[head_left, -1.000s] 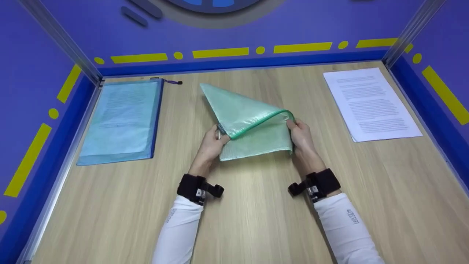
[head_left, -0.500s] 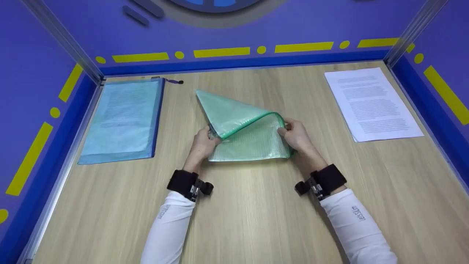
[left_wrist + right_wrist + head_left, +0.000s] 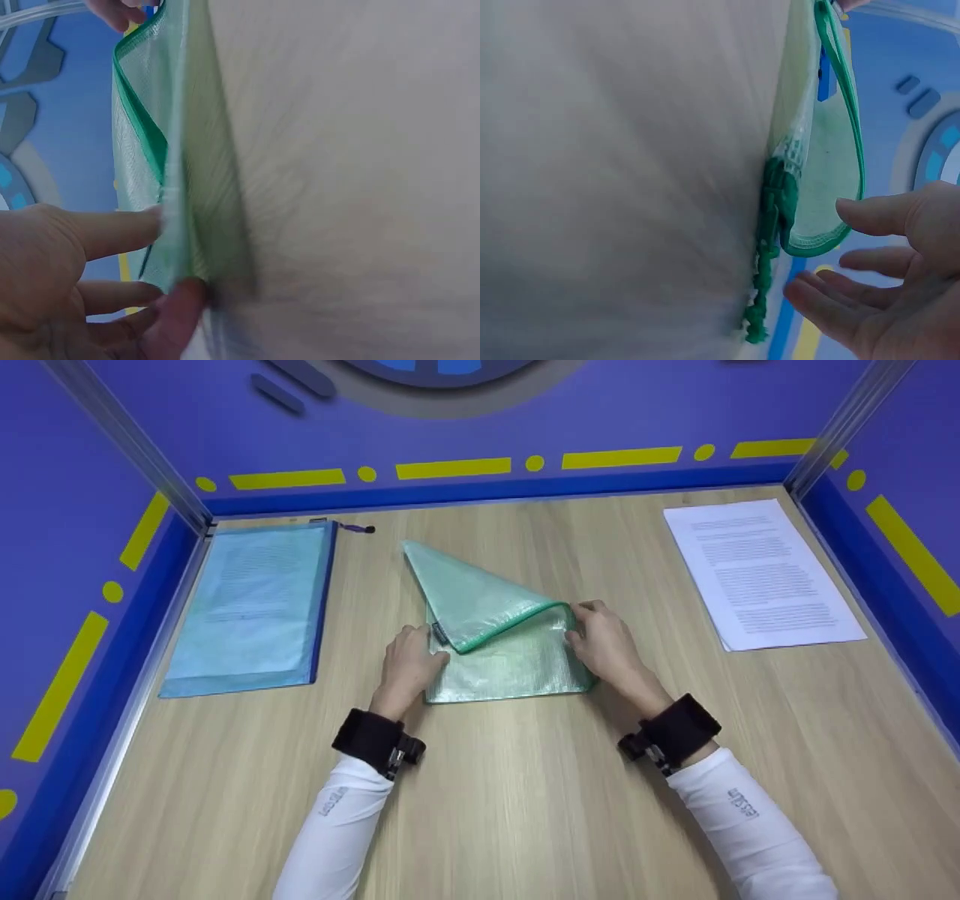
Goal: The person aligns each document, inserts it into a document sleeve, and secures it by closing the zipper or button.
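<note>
A translucent green mesh zip pouch (image 3: pixel 517 671) lies in the middle of the table. Its top part is folded diagonally toward me, so the green zip edge crosses it, with a small dark label (image 3: pixel 439 634) near the folded corner. My left hand (image 3: pixel 409 664) is at the pouch's left edge, thumb over it and fingers alongside, fairly straight. At the right side, my right hand (image 3: pixel 606 641) has its fingertips by the raised curl of the fold. The right wrist view shows those fingers spread, the thumb tip at the zip edge, and a green zip pull (image 3: pixel 763 277) hanging.
A blue zip pouch (image 3: pixel 247 660) with printed paper inside lies at the left, its purple zip cord (image 3: pixel 356 529) pointing right. Printed sheets (image 3: pixel 765 577) lie at the right. Blue walls (image 3: pixel 480 435) enclose the wooden table (image 3: pixel 510 810) at the back and sides.
The green pouch has come down flatter and slightly nearer to me. My left hand has let go of the folded corner, uncovering the label. My right hand has loosened its hold on the right edge.
</note>
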A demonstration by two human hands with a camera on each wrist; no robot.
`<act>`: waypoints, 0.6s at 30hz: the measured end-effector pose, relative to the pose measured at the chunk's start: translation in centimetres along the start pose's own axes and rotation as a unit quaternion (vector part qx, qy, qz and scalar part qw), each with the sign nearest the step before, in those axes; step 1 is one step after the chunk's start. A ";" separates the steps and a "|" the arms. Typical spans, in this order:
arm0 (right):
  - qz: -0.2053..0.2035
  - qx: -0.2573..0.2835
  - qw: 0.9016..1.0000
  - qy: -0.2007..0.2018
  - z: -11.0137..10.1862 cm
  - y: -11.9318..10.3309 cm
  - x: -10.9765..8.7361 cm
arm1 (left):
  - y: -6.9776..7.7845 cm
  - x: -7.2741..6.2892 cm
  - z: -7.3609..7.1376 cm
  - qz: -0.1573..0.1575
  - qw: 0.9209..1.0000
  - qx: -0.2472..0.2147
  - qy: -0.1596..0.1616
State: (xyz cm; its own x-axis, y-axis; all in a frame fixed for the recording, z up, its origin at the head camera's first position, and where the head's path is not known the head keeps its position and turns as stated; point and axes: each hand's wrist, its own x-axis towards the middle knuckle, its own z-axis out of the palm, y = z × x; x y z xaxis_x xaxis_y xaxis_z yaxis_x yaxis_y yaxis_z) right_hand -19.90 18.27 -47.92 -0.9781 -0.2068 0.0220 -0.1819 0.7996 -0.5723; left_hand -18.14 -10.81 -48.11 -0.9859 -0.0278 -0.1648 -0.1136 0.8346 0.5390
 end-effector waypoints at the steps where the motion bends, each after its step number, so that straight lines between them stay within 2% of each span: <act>1: -0.028 -0.025 0.999 0.004 0.1 -0.2 -0.2 | 0.0 -0.2 0.0 0.007 1.000 0.009 -0.001; 4: -0.106 -0.081 0.991 -0.008 0.3 -0.5 -0.6 | 0.2 -0.7 -0.1 0.032 0.999 0.037 -0.005; 7: -0.146 -0.112 0.982 -0.050 0.5 -0.6 -0.9 | 0.3 -1.1 -0.1 0.059 0.996 0.060 -0.016; 9: -0.153 -0.122 0.977 -0.085 0.6 -0.6 -1.0 | 0.2 -1.3 0.1 0.082 0.994 0.070 -0.029; 13: -0.138 -0.140 0.968 -0.156 0.7 -0.7 -1.2 | 0.0 -1.5 0.5 0.134 0.986 0.085 -0.056; 18: -0.126 -0.168 0.956 -0.204 0.8 -1.1 -1.3 | -0.2 -1.4 0.8 0.169 0.977 0.103 -0.075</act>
State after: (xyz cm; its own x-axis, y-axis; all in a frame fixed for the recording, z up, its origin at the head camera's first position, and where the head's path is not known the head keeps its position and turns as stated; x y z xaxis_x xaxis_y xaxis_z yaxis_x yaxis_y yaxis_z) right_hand -18.37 17.18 -48.02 -0.7904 -0.5653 -0.2358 -0.4962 0.8167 -0.2948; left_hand -16.66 -10.48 -48.69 -0.9321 0.3368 -0.1331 0.2582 0.8757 0.4079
